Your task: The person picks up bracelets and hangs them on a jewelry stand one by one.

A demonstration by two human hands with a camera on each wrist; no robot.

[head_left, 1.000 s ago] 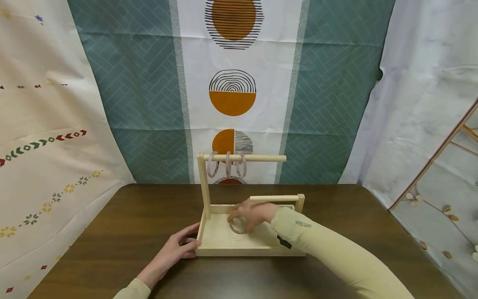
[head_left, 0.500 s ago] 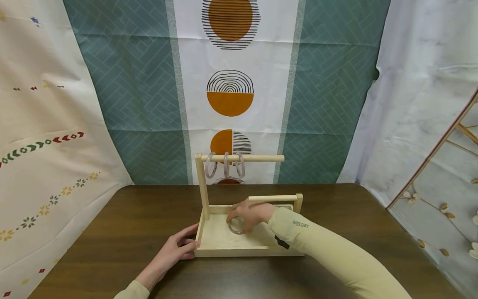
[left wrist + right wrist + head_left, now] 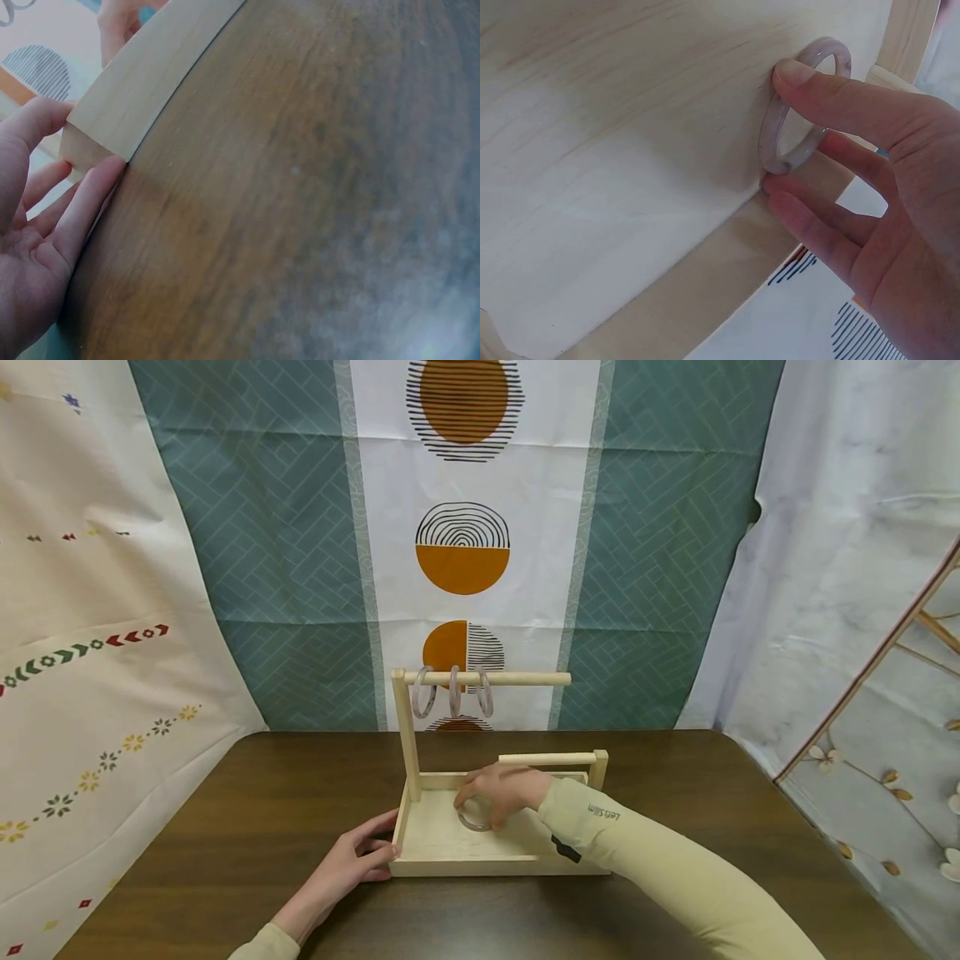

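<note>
My right hand (image 3: 501, 788) reaches into a shallow wooden tray (image 3: 502, 867) and holds a pale, mauve-marbled bangle (image 3: 773, 135). In the right wrist view the thumb lies against the near side of the bangle and the fingers reach behind it, close to the tray's side wall. The bangle stands tilted, its lower edge at the tray floor. My left hand (image 3: 347, 862) rests against the tray's left end. In the left wrist view its fairly straight fingers (image 3: 88, 196) touch the tray's corner from outside.
From the tray's left end rises a tall post (image 3: 407, 735) with a horizontal bar (image 3: 528, 678). Three similar bangles (image 3: 454, 700) hang on it. A lower bar (image 3: 547, 758) sits on a short post at the right. Brown table (image 3: 300, 793) surrounds the tray; patterned cloths hang behind.
The head view has shifted slightly. Both hands, the tray and the bangles stay in nearly the same places.
</note>
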